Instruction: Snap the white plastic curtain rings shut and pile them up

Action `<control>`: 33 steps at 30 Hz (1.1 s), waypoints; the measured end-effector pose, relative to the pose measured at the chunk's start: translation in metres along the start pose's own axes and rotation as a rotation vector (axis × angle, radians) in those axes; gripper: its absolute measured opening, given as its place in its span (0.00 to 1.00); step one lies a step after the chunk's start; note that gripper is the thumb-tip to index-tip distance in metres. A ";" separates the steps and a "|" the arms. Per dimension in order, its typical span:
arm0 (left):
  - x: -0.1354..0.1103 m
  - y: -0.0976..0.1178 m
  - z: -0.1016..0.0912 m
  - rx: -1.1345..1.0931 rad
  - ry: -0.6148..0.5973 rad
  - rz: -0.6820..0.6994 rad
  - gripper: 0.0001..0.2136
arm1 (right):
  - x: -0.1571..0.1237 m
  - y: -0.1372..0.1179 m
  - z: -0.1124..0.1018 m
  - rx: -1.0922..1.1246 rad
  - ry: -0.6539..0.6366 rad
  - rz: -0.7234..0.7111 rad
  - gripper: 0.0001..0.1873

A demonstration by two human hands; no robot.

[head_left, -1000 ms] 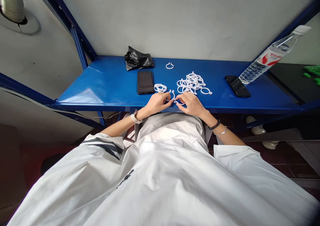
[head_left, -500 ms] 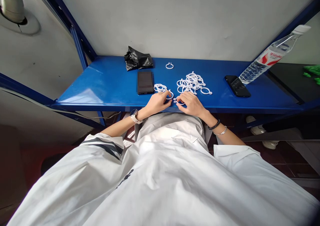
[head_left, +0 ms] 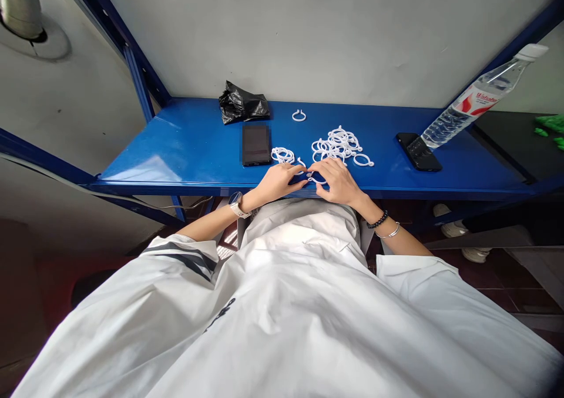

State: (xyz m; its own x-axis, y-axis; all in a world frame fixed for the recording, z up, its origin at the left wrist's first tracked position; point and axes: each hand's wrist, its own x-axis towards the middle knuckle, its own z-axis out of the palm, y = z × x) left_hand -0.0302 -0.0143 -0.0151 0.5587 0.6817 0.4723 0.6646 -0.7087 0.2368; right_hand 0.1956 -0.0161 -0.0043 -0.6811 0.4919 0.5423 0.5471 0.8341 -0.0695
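My left hand (head_left: 277, 181) and my right hand (head_left: 337, 181) meet at the front edge of a blue metal shelf (head_left: 185, 151). Both pinch small white plastic rings (head_left: 311, 177) between their fingertips, which touch over the shelf. Just behind my left hand lies a small stack of white rings (head_left: 282, 154). A larger loose pile of rings (head_left: 337, 143) lies behind my right hand. One open ring (head_left: 298, 116) sits alone near the back wall.
A dark phone (head_left: 256, 144) lies left of the rings, a crumpled black plastic bag (head_left: 242, 105) behind it. A second phone (head_left: 418, 151) and a tilted water bottle (head_left: 478, 101) are at the right. Blue frame posts (head_left: 138, 80) flank the shelf.
My hands have drawn closer, so the fingertips now meet over the ring pieces. Everything else on the shelf is unmoved.
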 end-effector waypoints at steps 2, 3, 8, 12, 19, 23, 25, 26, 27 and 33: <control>0.000 -0.001 0.001 0.000 -0.004 0.005 0.13 | 0.000 0.000 0.000 0.008 -0.002 -0.019 0.18; 0.000 -0.001 0.001 0.000 -0.004 0.009 0.13 | 0.000 0.000 0.000 0.017 -0.003 -0.029 0.17; 0.000 -0.002 0.001 -0.013 0.004 0.030 0.12 | 0.000 0.000 0.001 0.082 -0.026 -0.036 0.14; -0.001 -0.001 0.001 -0.017 0.003 0.038 0.12 | 0.000 0.000 0.001 0.135 -0.023 -0.028 0.13; 0.000 -0.001 0.001 0.002 -0.007 0.045 0.15 | 0.001 0.001 0.001 0.189 -0.002 -0.022 0.13; 0.000 -0.001 0.000 0.014 -0.025 0.038 0.16 | 0.000 0.004 0.002 0.233 0.023 0.004 0.15; 0.000 0.000 0.000 0.015 -0.037 0.035 0.17 | 0.000 0.004 0.003 0.273 0.057 0.014 0.16; 0.000 0.000 -0.001 0.013 -0.040 0.034 0.18 | 0.000 0.003 0.003 0.302 0.076 0.017 0.15; 0.000 0.000 -0.001 0.010 -0.042 0.033 0.18 | 0.000 0.002 0.003 0.336 0.092 0.022 0.15; -0.001 0.001 -0.003 -0.011 -0.060 0.041 0.22 | 0.003 -0.011 0.006 0.591 0.138 0.145 0.11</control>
State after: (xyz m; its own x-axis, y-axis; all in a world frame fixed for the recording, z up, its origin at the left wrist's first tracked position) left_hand -0.0316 -0.0161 -0.0122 0.6142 0.6614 0.4305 0.6354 -0.7380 0.2274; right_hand 0.1849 -0.0223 -0.0073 -0.5290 0.6068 0.5932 0.2406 0.7776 -0.5809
